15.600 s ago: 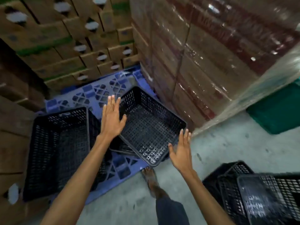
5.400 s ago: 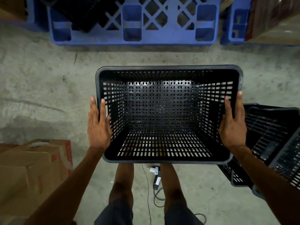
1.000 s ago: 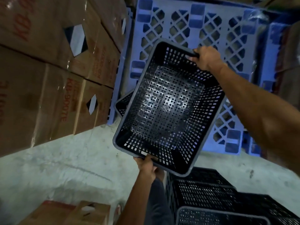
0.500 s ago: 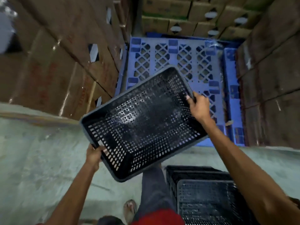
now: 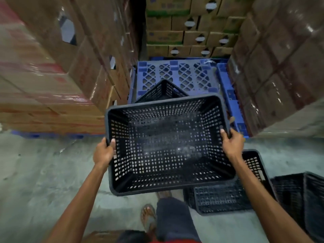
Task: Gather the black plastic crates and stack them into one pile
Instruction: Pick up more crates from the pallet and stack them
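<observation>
Held crate (image 5: 168, 146): black, grid of small rectangular perforations across walls and base, pale dusty sheen on base.
Crate on pallet (image 5: 163, 91): black, same perforated grid.
Floor crates (image 5: 226, 200): black, perforated.
Pallet (image 5: 175, 64): blue, diamond-lattice openwork.
Left cartons (image 5: 43, 71): brown, red print, white-and-black marks.
Rear cartons (image 5: 164, 36): tan, green bands, white-on-black diamond marks.
Floor (image 5: 35, 172): mottled grey-green.
Trouser leg (image 5: 173, 220): dark grey.

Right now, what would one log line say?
left hand, right hand: grip held crate | pile: floor, right | another crate: on blue pallet
</observation>
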Available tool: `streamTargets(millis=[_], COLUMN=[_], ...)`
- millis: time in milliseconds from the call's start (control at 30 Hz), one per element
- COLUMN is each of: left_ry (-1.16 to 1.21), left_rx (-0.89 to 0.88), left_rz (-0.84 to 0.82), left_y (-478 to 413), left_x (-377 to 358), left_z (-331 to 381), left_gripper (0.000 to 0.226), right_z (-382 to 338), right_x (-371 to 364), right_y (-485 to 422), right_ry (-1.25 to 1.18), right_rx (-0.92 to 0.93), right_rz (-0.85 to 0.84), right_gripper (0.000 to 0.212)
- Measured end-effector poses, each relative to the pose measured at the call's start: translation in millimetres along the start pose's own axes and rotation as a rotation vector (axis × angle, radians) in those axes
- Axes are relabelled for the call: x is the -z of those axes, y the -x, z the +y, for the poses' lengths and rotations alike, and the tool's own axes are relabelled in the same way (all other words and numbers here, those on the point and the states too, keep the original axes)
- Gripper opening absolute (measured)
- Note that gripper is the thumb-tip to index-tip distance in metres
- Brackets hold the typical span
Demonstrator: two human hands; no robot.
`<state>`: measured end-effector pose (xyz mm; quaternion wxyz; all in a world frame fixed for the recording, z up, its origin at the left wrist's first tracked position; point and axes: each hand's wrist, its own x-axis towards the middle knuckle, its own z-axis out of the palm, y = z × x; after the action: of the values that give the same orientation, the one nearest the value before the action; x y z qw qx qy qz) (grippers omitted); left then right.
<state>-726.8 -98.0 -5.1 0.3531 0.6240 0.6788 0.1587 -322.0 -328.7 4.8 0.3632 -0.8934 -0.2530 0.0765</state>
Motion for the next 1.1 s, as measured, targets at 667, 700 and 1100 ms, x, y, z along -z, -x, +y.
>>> streamTargets(millis=[667, 700, 1100], left_ry=[-0.249, -0.237, -0.317], left_rx=[-0.177, -0.175, -0.060], left_rz=[0.164, 0.165, 0.082], left_y=[266, 279, 320], left_x=[-170, -184, -251], left_z=[87, 93, 109], left_gripper=[0.039, 0.038, 0.032], right_z=[234, 247, 314], right_x=[231, 244, 270], right_y=[15, 9, -17], right_ry=[0.082, 0.084, 0.179], right_rx=[-0.178, -0.171, -0.179], right_rz=[-0.058, -0.069, -0.201], right_gripper=[0.031, 0.030, 0.029])
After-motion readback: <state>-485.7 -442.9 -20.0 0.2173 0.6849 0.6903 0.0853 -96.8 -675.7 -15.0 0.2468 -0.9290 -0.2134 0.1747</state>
